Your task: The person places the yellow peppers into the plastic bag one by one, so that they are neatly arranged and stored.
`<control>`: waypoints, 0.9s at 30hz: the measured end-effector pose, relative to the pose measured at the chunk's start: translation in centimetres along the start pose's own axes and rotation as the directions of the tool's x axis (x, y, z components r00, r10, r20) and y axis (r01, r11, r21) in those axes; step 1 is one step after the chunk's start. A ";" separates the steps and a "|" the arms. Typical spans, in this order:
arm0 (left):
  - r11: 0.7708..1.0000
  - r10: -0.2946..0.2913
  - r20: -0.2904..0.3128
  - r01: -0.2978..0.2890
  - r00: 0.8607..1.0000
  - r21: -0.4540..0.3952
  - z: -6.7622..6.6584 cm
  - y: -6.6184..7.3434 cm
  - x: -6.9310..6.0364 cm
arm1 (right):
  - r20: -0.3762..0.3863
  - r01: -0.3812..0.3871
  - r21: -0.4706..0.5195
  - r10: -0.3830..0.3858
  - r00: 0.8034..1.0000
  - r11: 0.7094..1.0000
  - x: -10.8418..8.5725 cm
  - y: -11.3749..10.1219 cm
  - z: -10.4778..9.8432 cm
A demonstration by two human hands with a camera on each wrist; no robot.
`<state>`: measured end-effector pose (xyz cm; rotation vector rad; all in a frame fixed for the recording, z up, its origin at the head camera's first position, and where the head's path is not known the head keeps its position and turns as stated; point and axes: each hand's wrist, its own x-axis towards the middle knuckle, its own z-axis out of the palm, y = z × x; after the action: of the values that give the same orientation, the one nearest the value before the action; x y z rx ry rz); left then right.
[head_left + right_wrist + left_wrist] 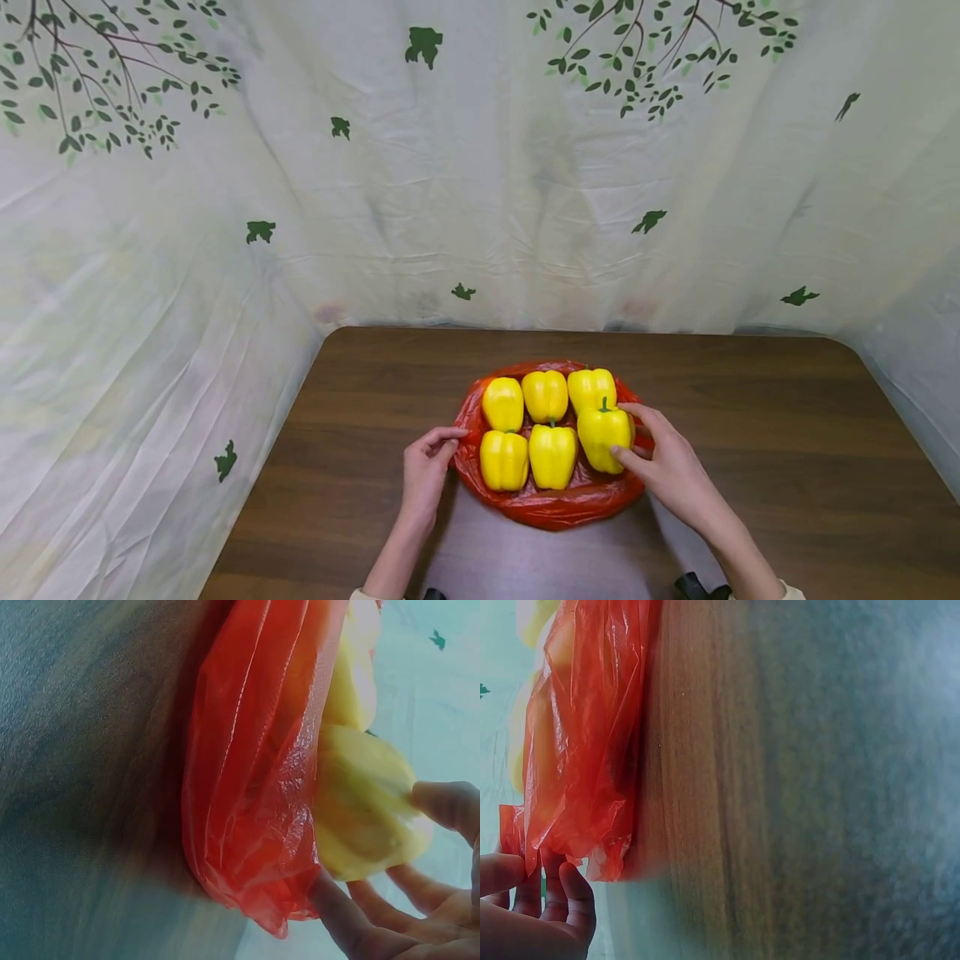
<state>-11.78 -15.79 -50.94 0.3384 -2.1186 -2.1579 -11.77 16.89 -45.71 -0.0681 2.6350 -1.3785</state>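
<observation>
A red plastic bag lies spread with its rim folded down, and yellow bell peppers stand in it in two rows. My right hand holds the front-right yellow bell pepper between thumb and fingers; this pepper sits a little higher than its neighbours, stem up. In the right wrist view the fingers reach under the pepper, beside the bag's edge. On the other side, my left hand pinches the bag's left rim; the left wrist view shows thumb and fingers at the crumpled red plastic.
The bag rests on a brown wooden table with rounded far corners. Behind it hangs a pale cloth printed with green leaves and branches. Dark wrist gear shows at the bottom edge.
</observation>
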 end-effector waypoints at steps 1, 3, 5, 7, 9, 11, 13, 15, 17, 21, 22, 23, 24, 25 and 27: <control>1.000 0.002 -0.002 -0.002 1.000 0.002 0.0 0.0 0.0 | 0.001 -0.001 -0.005 0.001 1.000 1.000 0.0 0.0 0.0; 1.000 0.007 -0.004 -0.007 1.000 0.003 0.0 0.0 0.0 | 0.006 -0.008 -0.013 0.009 1.000 1.000 0.0 0.1 0.0; 1.000 0.009 -0.003 -0.009 1.000 0.006 0.1 0.0 -0.1 | 0.015 -0.016 -0.015 0.016 1.000 1.000 -0.1 0.2 0.0; 1.000 0.010 0.000 -0.010 1.000 0.009 0.0 0.0 0.0 | 0.024 -0.019 -0.020 0.020 1.000 1.000 -0.1 0.2 0.0; 1.000 0.011 0.002 -0.011 1.000 0.009 0.0 0.0 0.0 | 0.033 -0.024 -0.024 0.024 0.999 0.999 -0.1 0.3 0.0; 1.000 0.010 0.003 -0.010 1.000 0.010 0.0 -0.1 0.1 | 0.041 -0.022 -0.032 0.024 0.999 0.999 -0.1 0.4 0.1; 1.000 0.007 0.002 -0.007 1.000 0.008 0.0 0.0 0.2 | 0.049 -0.021 -0.041 0.023 0.999 0.999 -0.1 0.4 0.1; 1.000 0.004 0.000 -0.004 1.000 0.004 0.0 0.0 0.2 | 0.055 -0.022 -0.049 0.025 0.998 0.999 -0.1 0.4 0.1; 1.000 0.000 0.000 0.000 1.000 0.004 -0.1 0.0 0.2 | 0.061 -0.022 -0.055 0.026 0.998 0.998 -0.2 0.4 0.2; 1.000 -0.011 -0.004 0.011 1.000 0.007 -0.1 0.1 0.2 | 0.072 -0.036 -0.058 0.040 0.997 0.998 -0.2 0.5 0.4; 1.000 -0.016 -0.005 0.016 1.000 0.011 -0.1 0.1 0.2 | 0.073 -0.040 -0.060 0.044 0.996 0.997 -0.2 0.5 0.4; 1.000 -0.021 -0.006 0.021 1.000 0.014 -0.1 0.2 0.2 | 0.074 -0.043 -0.061 0.048 0.996 0.997 -0.2 0.6 0.4; 1.000 -0.025 -0.006 0.025 1.000 0.014 -0.1 0.2 0.2 | 0.074 -0.047 -0.064 0.051 0.996 0.997 -0.2 0.6 0.4; 0.999 -0.028 -0.005 0.028 1.000 0.015 -0.1 0.3 0.2 | 0.075 -0.049 -0.068 0.054 0.996 0.996 -0.2 0.6 0.4; 0.999 -0.027 0.002 0.027 1.000 0.019 -0.1 0.8 0.0 | 0.076 -0.054 -0.077 0.060 0.995 0.996 -0.1 0.7 0.4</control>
<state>-11.84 -15.92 -50.15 0.3687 -2.1489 -2.1550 -11.54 16.94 -46.51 -0.0550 2.6024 -1.2331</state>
